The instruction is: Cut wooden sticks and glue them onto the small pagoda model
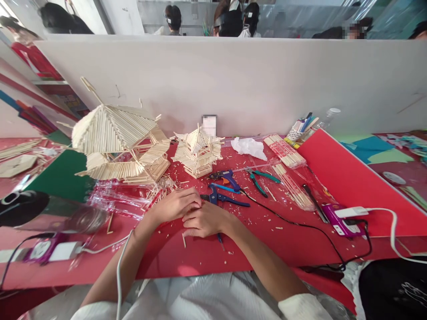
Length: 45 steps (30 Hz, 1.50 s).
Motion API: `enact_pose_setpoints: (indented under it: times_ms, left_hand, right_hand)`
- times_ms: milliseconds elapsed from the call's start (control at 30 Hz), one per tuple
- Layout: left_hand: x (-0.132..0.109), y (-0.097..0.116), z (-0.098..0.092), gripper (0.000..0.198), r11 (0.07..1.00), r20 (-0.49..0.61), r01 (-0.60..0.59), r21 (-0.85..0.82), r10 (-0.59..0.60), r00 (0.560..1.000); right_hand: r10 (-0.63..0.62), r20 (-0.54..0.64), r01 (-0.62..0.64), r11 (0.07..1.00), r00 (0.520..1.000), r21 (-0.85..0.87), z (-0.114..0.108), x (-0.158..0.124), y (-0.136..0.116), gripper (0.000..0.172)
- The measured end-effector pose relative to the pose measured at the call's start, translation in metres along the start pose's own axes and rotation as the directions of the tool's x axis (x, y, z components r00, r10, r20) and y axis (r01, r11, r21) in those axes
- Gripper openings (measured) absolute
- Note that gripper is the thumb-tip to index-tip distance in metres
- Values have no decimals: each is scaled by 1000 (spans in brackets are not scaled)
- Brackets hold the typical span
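Note:
My left hand (177, 204) and my right hand (208, 218) meet over the red tabletop (173, 262), fingers curled and overlapping. Whatever lies between them is hidden. A short wooden stick piece (184, 241) shows just below my right fingers; I cannot tell whether it is held. Beside my hands lie a blue-handled cutter (230, 200) and a blue glue gun (231, 180), with green-handled pliers (263, 181) farther right. Beyond them stand a small tiered stick pavilion (199, 153) and, to its left, a larger stick pavilion (116, 133) with a sloping roof.
Packs of sticks (285, 151) lie at the right, near a red board (353, 182) and a purple power strip (343, 221). A clear bottle (76, 218) lies at the left. A white cable (119, 275) crosses my left forearm. A pale partition (233, 80) rises behind; other people sit beyond.

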<state>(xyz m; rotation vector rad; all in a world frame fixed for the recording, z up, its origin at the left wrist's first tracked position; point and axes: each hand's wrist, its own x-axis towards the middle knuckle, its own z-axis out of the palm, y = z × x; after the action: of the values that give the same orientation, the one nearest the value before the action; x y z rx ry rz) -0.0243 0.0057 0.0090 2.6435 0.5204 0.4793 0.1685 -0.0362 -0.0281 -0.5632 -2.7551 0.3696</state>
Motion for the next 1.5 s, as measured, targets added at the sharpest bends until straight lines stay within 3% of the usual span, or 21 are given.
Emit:
enact_pose_setpoints:
  times_ms: [67,133,233,333,400,533,633,700,867,967,1067,1167,1333,1500]
  left_hand:
    - [-4,-9,-5,25,987,-19,54,149,-52,998]
    - [-9,-19,-11,26,930,-80,190,314,-174,982]
    - [-16,-30,-19,33,808,-173,404,430,-365,915]
    - [-20,-34,-24,38,694,-226,538,479,-495,839]
    - [-21,-34,-25,36,650,-241,574,499,-532,812]
    - [-18,-32,-22,25,707,-161,537,459,-528,834]
    - [-13,-26,-12,21,825,-2,449,343,-478,879]
    - [-10,-20,-2,19,849,93,429,308,-476,875]
    - [-3,-4,22,20,816,129,418,400,-502,855]
    - [-2,-1,26,21,803,145,387,453,-495,857]
    - [-3,-3,23,23,790,87,397,467,-488,868]
    - [-4,-6,16,21,807,32,449,383,-498,867]
    - [1,-3,7,14,879,-73,473,-56,-476,876]
    - [11,4,10,20,798,-76,409,-443,-488,869]
  right_hand:
    - [-21,-30,20,999,999,-45,-5,-3,4,38]
    - [-5,-75,1,999,997,-48,-12,-7,8,33]
    - [106,-142,-110,994,984,-18,-27,-18,14,28]
    - [261,-155,-248,964,953,97,-43,-31,19,56]
    - [345,-145,-322,933,927,159,-52,-39,22,67]
    - [439,-216,-412,897,872,160,-59,-50,31,65]
    - [456,-262,-435,890,851,137,-59,-54,37,55]
    - [472,-247,-457,882,846,118,-57,-54,40,46]
    - [515,-200,-516,855,834,49,-52,-51,41,31]
    - [507,-201,-510,859,838,43,-48,-49,41,30]
    - [498,-220,-499,865,839,55,-45,-48,42,30]
    - [482,-249,-477,875,840,84,-43,-45,40,30]
    - [442,-305,-405,896,843,181,-40,-36,33,28]
    - [404,-339,-319,906,850,278,-39,-28,26,24]
